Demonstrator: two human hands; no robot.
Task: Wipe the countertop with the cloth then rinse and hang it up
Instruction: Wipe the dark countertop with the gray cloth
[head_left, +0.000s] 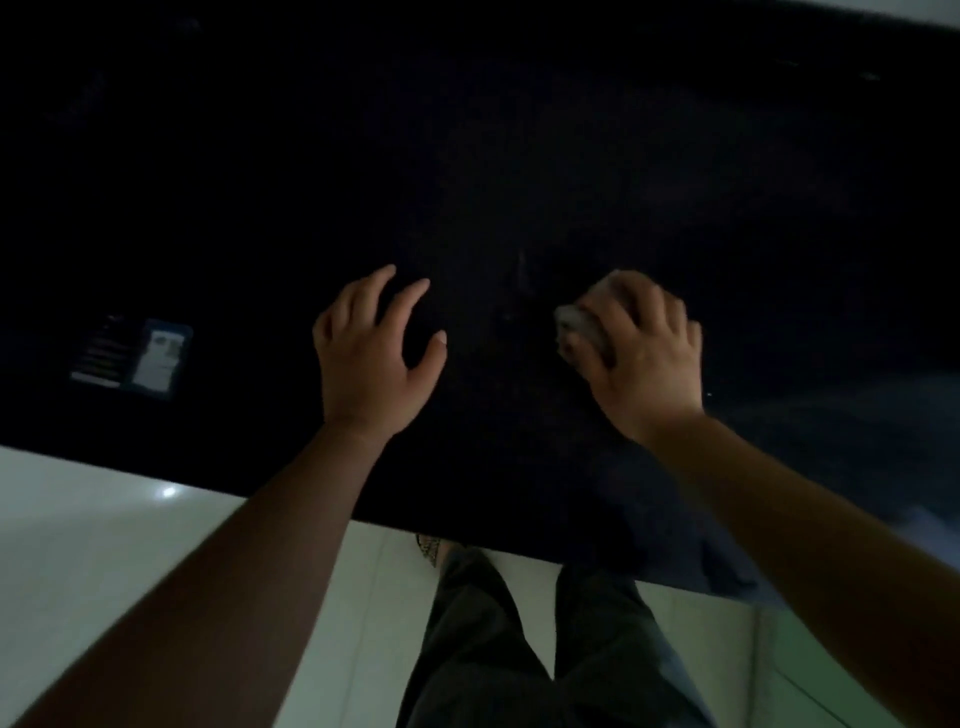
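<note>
The black countertop (519, 156) fills the upper two thirds of the head view, very dark. My right hand (636, 358) lies on it right of centre, fingers curled over a small bunched pale cloth (579, 327) that shows only at the hand's left edge. My left hand (371, 353) rests on the counter left of centre, fingers spread and slightly bent, holding nothing. The two hands are about a hand's width apart.
A dark rectangular card or label with pale print (132, 356) lies on the counter at the left. The counter's front edge (208, 488) runs from lower left to lower right. Below it are pale floor tiles (104, 545) and my legs in dark trousers (519, 649).
</note>
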